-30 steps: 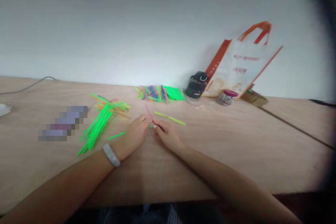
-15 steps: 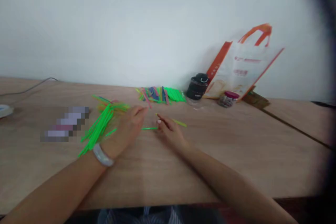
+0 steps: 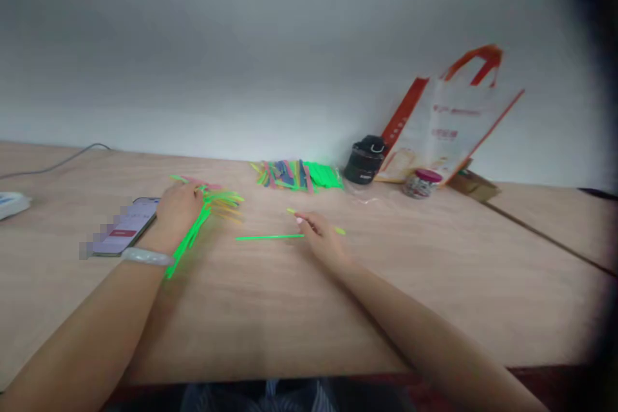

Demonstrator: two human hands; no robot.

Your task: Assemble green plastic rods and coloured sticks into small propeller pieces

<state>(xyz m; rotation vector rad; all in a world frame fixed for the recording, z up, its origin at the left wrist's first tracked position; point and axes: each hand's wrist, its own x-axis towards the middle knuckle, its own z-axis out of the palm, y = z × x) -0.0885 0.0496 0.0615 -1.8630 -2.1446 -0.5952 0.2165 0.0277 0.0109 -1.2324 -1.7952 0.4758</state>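
Holding a green strip (image 3: 269,237), the right hand (image 3: 322,237) curls nearly closed

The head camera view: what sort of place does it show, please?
Probably an indoor workspace, perhaps at home or in an office: a phone lies on a wood-look tabletop set against a plain wall.

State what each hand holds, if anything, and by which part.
Cannot tell: the left hand is over the far part of the stick pile, grip unclear; the right hand overlaps the green stick at its right end and the yellow strip midway.
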